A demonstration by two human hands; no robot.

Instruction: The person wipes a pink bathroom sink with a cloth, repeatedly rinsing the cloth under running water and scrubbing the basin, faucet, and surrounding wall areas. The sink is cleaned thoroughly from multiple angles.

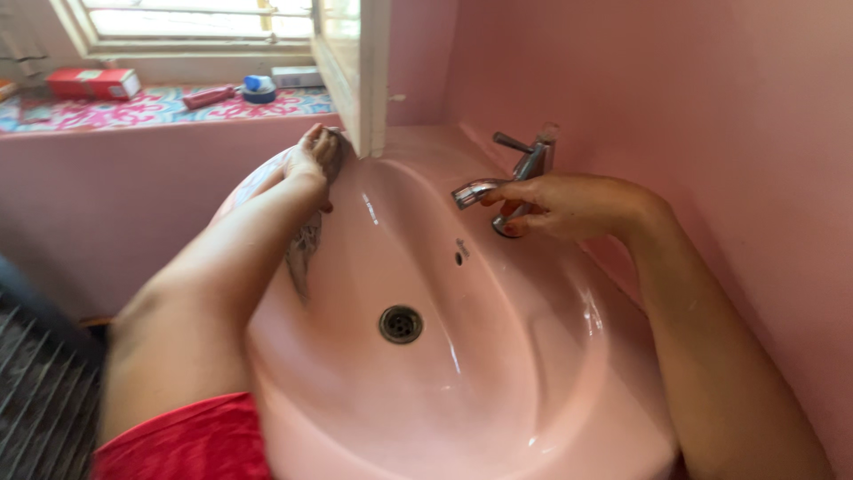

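Observation:
A pink washbasin (498, 356) fills the middle of the head view, with a metal drain (401, 324) at its bottom. My left hand (313, 160) presses a grey scrub pad (306, 244) against the basin's far left rim; part of the pad hangs below my wrist. My right hand (560, 206) is wrapped around the base of the chrome tap (515, 178) at the basin's right side, fingers touching the spout. No water is visibly running.
A pink wall (711, 107) stands close on the right. An open white window frame (360, 71) juts over the basin's back edge. A patterned sill (160, 107) behind holds a red box (93, 83), a red tube (210, 96) and a small blue-capped jar (259, 87).

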